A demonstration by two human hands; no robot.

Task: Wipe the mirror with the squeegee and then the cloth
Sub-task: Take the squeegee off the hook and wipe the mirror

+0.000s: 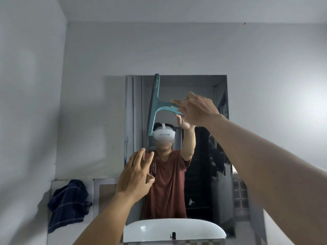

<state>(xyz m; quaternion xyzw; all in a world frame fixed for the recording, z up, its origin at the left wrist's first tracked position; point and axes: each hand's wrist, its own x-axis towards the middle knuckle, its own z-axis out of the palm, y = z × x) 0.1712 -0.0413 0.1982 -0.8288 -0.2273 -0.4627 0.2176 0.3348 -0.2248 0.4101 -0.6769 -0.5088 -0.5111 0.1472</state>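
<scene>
A rectangular mirror hangs on the grey wall straight ahead. My right hand grips the handle of a teal squeegee, whose long blade stands almost upright against the upper left part of the glass. My left hand is raised in front of the mirror's lower left edge, fingers spread and holding nothing. A dark blue checked cloth hangs on the wall ledge to the left of the mirror, below and apart from both hands.
A white washbasin with a small dark tap sits under the mirror at the bottom. The mirror reflects a person in a dark red shirt with a white headset. A side wall closes in on the left.
</scene>
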